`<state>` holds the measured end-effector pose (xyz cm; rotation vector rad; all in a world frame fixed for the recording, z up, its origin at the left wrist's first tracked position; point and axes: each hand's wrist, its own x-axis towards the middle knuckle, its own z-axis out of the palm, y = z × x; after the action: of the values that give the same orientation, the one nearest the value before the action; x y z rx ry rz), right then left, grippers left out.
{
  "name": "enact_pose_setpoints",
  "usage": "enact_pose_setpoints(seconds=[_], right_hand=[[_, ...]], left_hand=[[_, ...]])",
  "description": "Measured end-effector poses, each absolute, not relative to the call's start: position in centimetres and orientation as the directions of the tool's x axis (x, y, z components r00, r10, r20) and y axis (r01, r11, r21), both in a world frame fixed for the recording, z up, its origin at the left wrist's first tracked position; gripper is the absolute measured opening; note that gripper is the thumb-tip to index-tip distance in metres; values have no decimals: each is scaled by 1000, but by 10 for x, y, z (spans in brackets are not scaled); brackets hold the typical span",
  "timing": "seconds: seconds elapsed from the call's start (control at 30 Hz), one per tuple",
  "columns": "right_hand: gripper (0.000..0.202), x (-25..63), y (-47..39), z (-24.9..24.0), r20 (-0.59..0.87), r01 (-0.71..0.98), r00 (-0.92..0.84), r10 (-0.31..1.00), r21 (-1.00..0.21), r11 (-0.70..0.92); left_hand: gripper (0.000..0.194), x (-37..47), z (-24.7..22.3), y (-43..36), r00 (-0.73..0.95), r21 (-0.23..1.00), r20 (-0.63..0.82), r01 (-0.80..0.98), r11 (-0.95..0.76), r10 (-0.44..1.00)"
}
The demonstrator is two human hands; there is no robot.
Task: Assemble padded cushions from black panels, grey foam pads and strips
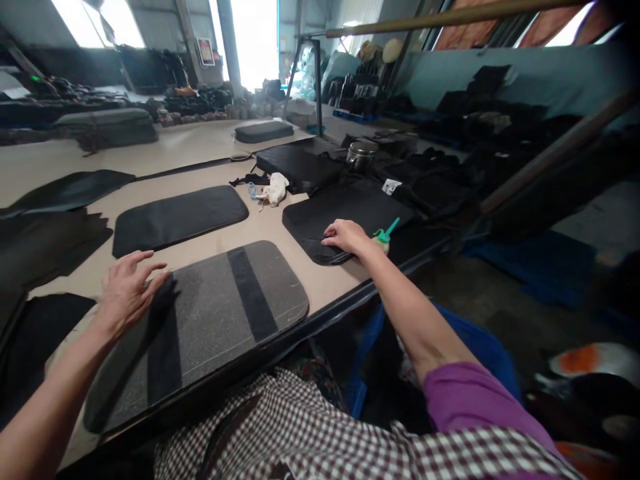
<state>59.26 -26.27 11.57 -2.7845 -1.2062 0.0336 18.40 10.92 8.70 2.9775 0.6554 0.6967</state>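
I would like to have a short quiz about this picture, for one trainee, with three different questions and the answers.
1. Fill in: the grey panel beside the left hand has ___ dark stripes across it.
2. What is under the right hand? A) the metal pot B) a black pad C) the grey panel
3. True or false: the left hand grips the white cloth.
Key: 1. two; 2. B; 3. false

A framed poster point(205, 52) hangs left of the bright doorway point(255, 43), and a long pole point(425, 20) crosses the upper right. Beyond a shiny metal canister point(362, 153), a blue pallet point(354, 117) bears dark items.
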Motion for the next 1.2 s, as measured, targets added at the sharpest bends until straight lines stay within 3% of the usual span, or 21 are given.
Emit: enact_pose_setpoints(seconds=[0.07,0.3,0.4,0.53,0.67,0.8,0.93,1.07,1.2], right_hand=[[20,592,-260,113,28,724,689,724,-80,-686],[33,583,-254,105,81,730,683,726,-43,-682],[28,596,-259,111,21,755,653,757,-99,-648],[46,610,-268,116,-19,782,607,795,-163,-601],[21,609,-269,113,-1,762,629,777,-193,-618],[21,610,-264,111,38,724,674,738,-230,-650],[20,621,-261,111,31,660,718,696,-347,-666],[18,628,-264,109,10,562,763,646,-503,-656],[21,626,-265,109,94,524,789,608,-619,-585]], left_hand=[[23,196,89,97,820,125,446,339,-932,358],[28,241,79,66,878,113,418,206,-972,235],[28,255,85,51,896,116,397,166,-979,199],[27,269,97,30,909,152,377,126,-980,175],[27,280,102,14,915,174,376,82,-981,143],[27,291,99,7,908,168,411,6,-986,75],[27,302,94,4,903,180,429,-49,-983,33],[27,312,96,-3,911,274,408,-62,-960,58],[31,327,105,-19,929,513,334,-37,-858,160]])
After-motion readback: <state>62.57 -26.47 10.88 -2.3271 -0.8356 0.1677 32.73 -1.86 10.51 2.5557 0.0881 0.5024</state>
